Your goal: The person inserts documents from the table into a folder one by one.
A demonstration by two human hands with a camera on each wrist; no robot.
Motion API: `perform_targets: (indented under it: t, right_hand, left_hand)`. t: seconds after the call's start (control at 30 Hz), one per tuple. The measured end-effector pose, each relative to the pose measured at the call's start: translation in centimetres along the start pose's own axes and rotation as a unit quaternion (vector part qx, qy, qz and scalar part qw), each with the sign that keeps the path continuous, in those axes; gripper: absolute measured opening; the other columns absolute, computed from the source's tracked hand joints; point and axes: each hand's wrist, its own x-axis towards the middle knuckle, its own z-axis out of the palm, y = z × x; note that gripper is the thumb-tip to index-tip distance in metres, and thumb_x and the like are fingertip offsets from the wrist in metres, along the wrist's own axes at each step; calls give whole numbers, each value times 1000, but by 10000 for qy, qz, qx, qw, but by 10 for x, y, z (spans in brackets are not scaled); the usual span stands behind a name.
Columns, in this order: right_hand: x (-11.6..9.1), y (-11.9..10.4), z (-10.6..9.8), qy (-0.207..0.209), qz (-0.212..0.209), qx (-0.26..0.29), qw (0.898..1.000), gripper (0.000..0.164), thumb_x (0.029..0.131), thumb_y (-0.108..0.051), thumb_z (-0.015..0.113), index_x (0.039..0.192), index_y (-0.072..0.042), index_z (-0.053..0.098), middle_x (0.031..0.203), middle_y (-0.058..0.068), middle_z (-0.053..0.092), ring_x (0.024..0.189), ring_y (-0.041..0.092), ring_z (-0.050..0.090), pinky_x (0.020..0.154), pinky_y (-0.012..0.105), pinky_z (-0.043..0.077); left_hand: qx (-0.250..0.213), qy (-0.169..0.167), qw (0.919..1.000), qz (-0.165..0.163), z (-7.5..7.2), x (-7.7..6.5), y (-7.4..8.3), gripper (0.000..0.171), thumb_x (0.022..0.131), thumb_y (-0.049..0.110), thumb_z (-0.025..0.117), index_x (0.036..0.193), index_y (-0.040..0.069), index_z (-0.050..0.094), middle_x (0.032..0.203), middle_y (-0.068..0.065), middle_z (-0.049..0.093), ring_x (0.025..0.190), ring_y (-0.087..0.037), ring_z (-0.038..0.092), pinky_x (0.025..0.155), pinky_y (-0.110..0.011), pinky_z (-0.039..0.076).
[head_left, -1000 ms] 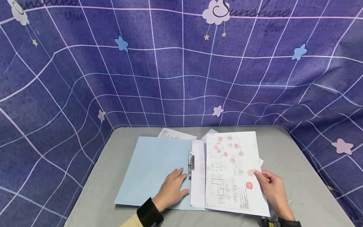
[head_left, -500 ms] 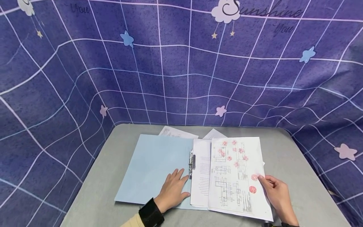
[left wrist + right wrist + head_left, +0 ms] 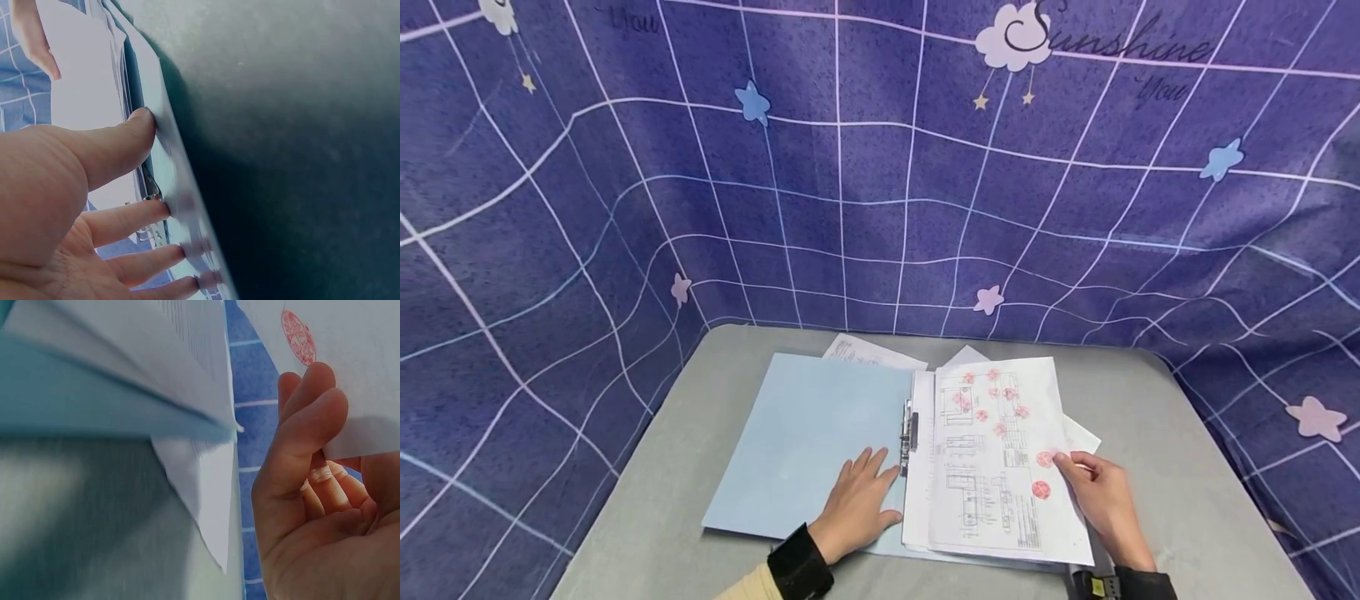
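A light blue folder (image 3: 805,442) lies spread on the table, with a metal lever clip (image 3: 907,437) along its spine. My left hand (image 3: 859,504) rests with spread fingers on the folder's left cover beside the clip. In the left wrist view, its fingertips (image 3: 140,119) touch the blue cover. My right hand (image 3: 1099,496) pinches the right edge of a white drawing sheet (image 3: 992,467) marked with several red stamps. The sheet lies over or just above the papers (image 3: 919,517) at the clip, mostly hiding them. In the right wrist view, one red stamp (image 3: 299,337) shows near the fingertips.
Loose papers stick out from under the folder at the back (image 3: 872,352) and right side (image 3: 1081,433). The grey tabletop (image 3: 662,500) surrounds the folder. A purple-blue patterned cloth (image 3: 865,167) hangs behind and at the sides.
The right hand shifted the pinched drawing sheet slightly right, then back left, covering more of the papers by the clip. The left hand stays on the cover. The head view has also shifted slightly.
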Motion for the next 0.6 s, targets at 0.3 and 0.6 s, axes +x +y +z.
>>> perform_targets:
  t: [0.3,0.6]
  right_hand:
    - [2,-8,22,-423,68,266,9987,32,99,-26,70,111,4,73,78,5,72,62,16,66,51,29,51]
    - [6,-10,33,-469,18,208,9987,29,100,-22,68,111,5,72,81,8,73,65,17,68,52,28,51]
  left_hand:
    - [50,-72,9999,-83,3,-2,1,65,85,41,83,136,6,66,154,-22,46,145,-46,38,112,-68,32]
    - [44,-48,9999,-136,0,-2,4,64,85,40,84,137,7,66,155,-21,46,145,-45,38,112,-67,32]
